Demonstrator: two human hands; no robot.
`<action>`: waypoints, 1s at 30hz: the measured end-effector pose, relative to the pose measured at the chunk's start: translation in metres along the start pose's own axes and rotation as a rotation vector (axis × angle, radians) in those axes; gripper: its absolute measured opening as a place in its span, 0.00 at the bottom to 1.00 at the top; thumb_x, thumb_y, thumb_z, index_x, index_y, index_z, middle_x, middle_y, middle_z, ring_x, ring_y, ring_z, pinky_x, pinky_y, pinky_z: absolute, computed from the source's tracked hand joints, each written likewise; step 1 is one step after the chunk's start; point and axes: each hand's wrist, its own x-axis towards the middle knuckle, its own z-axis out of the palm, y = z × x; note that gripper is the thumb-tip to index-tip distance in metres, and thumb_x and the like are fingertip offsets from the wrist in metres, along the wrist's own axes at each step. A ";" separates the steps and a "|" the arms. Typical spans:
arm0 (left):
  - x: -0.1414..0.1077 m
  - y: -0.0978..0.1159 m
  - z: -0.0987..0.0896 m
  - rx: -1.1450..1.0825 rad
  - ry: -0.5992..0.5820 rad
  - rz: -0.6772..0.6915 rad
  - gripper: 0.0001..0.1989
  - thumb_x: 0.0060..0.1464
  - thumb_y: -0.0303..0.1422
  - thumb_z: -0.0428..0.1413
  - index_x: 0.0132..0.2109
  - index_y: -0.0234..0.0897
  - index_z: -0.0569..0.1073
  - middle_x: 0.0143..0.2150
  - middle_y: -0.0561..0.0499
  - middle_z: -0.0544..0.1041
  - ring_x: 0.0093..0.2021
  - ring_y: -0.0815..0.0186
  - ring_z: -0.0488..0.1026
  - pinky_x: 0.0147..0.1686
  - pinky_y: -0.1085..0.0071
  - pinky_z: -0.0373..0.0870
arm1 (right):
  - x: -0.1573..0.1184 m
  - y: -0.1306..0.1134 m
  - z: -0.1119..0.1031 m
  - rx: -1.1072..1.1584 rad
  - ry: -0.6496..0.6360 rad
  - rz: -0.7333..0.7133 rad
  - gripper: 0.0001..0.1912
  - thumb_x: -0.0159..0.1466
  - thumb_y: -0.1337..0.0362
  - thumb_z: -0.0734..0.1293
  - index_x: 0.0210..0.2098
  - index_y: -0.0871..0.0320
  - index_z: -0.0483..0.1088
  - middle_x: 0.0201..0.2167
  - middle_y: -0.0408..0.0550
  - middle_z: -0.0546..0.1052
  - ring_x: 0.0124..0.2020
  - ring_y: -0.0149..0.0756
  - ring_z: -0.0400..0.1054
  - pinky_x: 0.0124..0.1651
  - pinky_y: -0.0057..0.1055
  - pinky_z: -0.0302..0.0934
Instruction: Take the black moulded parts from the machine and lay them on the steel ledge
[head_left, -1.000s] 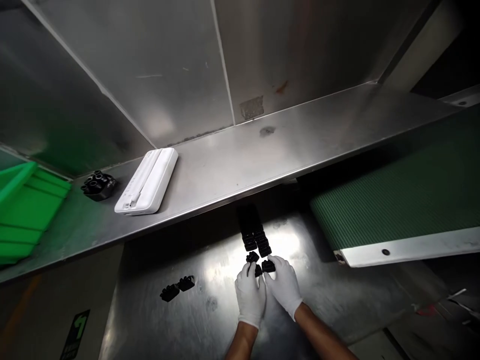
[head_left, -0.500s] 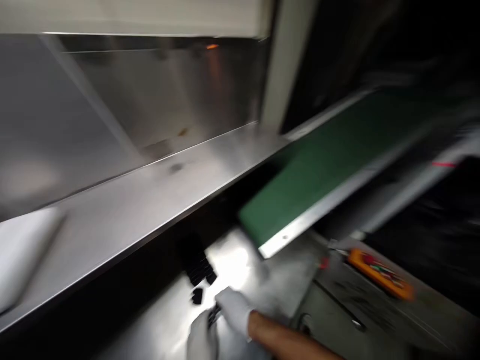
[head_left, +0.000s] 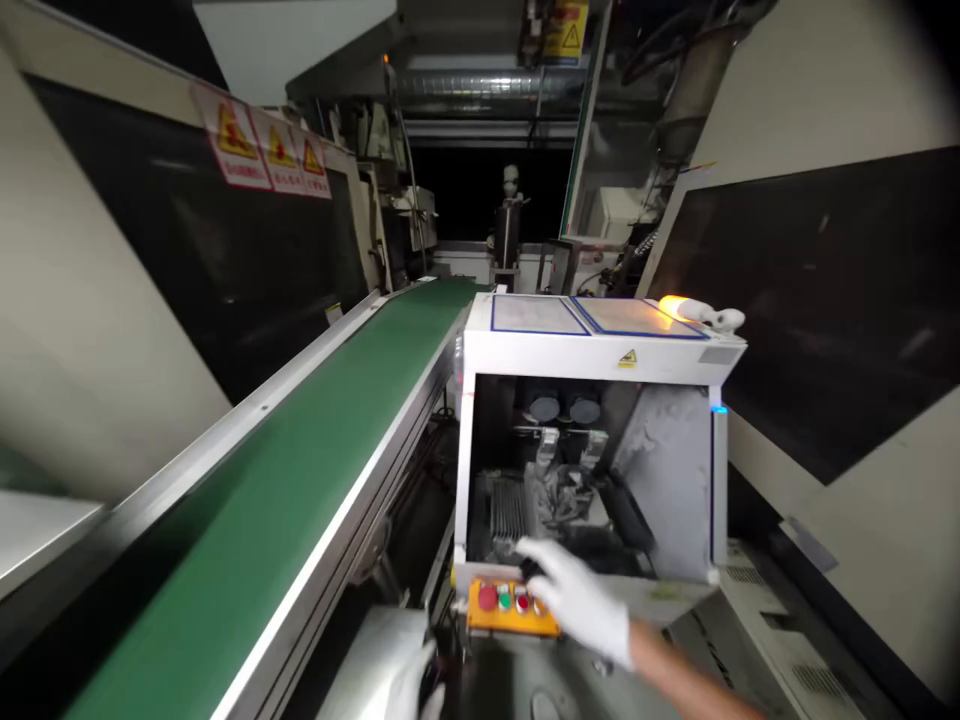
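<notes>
Right hand [head_left: 577, 597], 1, at 5 o'clock; left hand [head_left: 409, 688], 1, between 6 and 7. Dark pieces [head_left: 531, 569], 2: 1 in each, blurred. Green belt [head_left: 315, 440], 1, at 8 o'clock. White cabinet [head_left: 540, 357], 1, at 4 o'clock; top panes [head_left: 536, 313], 2; round discs [head_left: 544, 408] inside, 2. Orange box [head_left: 514, 623], 1, at 6 o'clock; buttons [head_left: 505, 602], 4 visible, 1 partly covered. Red-edged warning signs [head_left: 279, 148], 3, at 10 o'clock; yellow sign [head_left: 566, 32], 1, at 1 o'clock.

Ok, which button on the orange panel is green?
The green button, second from left on the orange panel, between the large red button and the smaller red one; it alone shows green.
</notes>
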 end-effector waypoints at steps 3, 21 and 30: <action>0.079 0.066 0.065 -0.028 -0.206 0.180 0.19 0.66 0.38 0.51 0.61 0.56 0.75 0.58 0.52 0.79 0.58 0.56 0.79 0.59 0.53 0.81 | 0.075 0.083 -0.155 -0.253 0.161 0.006 0.31 0.73 0.62 0.59 0.74 0.59 0.61 0.70 0.57 0.64 0.71 0.44 0.60 0.76 0.45 0.55; 0.269 0.223 0.222 0.432 -0.755 0.558 0.24 0.63 0.24 0.50 0.64 0.39 0.70 0.59 0.41 0.75 0.56 0.53 0.77 0.62 0.58 0.75 | 0.181 0.172 -0.274 -0.401 -0.148 -0.100 0.33 0.75 0.66 0.60 0.78 0.56 0.53 0.69 0.60 0.64 0.69 0.51 0.63 0.73 0.47 0.57; 0.268 0.238 0.220 0.551 -0.792 0.532 0.25 0.64 0.25 0.48 0.67 0.37 0.66 0.61 0.36 0.73 0.55 0.48 0.79 0.59 0.53 0.76 | 0.171 0.164 -0.267 -0.489 -0.171 -0.115 0.34 0.75 0.67 0.57 0.79 0.58 0.51 0.66 0.63 0.66 0.63 0.53 0.68 0.67 0.49 0.63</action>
